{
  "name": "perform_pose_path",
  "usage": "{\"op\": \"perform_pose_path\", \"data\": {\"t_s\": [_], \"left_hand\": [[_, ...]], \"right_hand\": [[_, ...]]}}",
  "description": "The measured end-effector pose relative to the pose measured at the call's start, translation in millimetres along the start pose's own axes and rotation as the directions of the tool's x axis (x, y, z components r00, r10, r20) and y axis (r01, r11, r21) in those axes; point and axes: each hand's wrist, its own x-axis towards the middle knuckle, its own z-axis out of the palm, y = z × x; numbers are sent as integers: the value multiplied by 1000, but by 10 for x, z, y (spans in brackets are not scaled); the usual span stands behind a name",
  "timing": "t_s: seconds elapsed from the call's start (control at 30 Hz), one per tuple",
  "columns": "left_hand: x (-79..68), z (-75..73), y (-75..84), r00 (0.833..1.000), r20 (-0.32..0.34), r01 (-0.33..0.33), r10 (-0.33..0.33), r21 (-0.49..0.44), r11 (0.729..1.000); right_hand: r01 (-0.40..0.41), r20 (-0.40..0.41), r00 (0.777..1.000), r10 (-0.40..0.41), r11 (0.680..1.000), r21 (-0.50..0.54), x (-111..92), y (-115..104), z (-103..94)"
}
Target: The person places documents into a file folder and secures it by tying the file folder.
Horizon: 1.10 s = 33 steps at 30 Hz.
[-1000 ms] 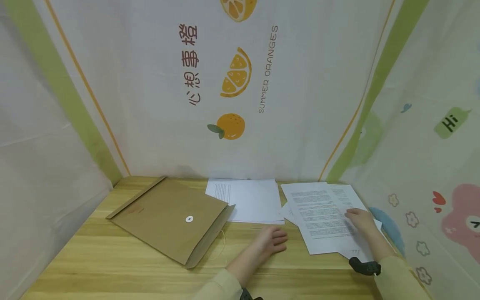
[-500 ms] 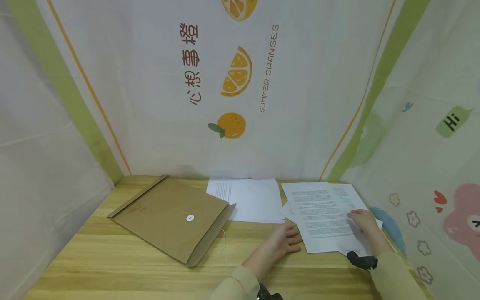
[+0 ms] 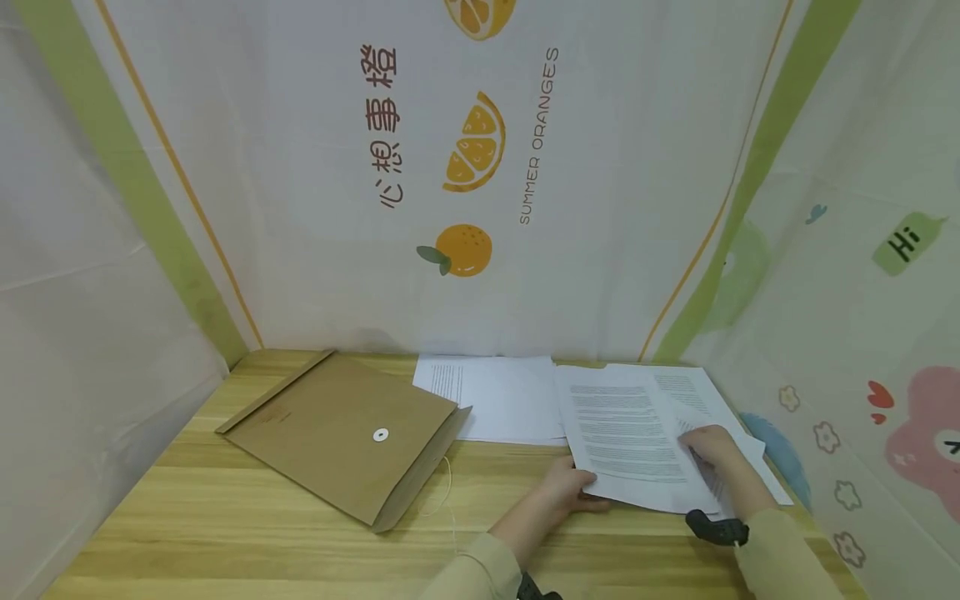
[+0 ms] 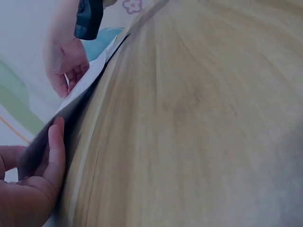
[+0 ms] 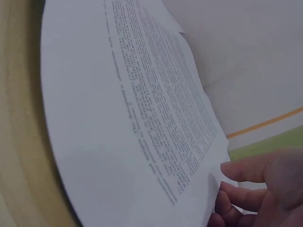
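Note:
A printed sheet of paper point(image 3: 618, 433) lies on top of other sheets at the right of the table, its near edge lifted a little. My left hand point(image 3: 561, 492) grips its near left corner, thumb above and fingers underneath. In the left wrist view the fingers point(image 4: 57, 156) show below the paper. At the sheet's right edge, my right hand point(image 3: 718, 454) pinches the paper between thumb and fingers; the right wrist view shows the thumb point(image 5: 246, 168) by that edge. More printed sheets point(image 3: 678, 383) show behind and to the right, partly covered.
A brown paper envelope point(image 3: 337, 442) with a white button and loose string lies at the left, its flap open toward the right. Behind it, a stack of white sheets point(image 3: 510, 400) lies against the back curtain point(image 3: 570, 283). Patterned curtains also enclose both sides.
My left hand has moved right and taken hold of the top sheet's near corner. That sheet has turned and shifted slightly left, its near edge now raised. My right hand has stayed at its right side.

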Motion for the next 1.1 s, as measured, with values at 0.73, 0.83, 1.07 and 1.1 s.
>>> {"op": "perform_pose_path", "data": {"t_s": [0.73, 0.83, 1.07, 1.1], "left_hand": [[-189, -269, 122, 988, 49, -149, 148, 5, 989], [-211, -314, 154, 987, 34, -157, 157, 10, 987], [-261, -478, 259, 985, -4, -170, 171, 87, 982], [-261, -505, 275, 985, -16, -169, 172, 103, 980]], "right_hand": [[52, 3, 998, -56, 934, 354, -336, -255, 31], [71, -9, 997, -74, 914, 400, -398, -306, 42], [129, -16, 991, -134, 900, 417, -508, -407, 68], [131, -12, 990, -139, 901, 414, -524, -425, 70]]}}
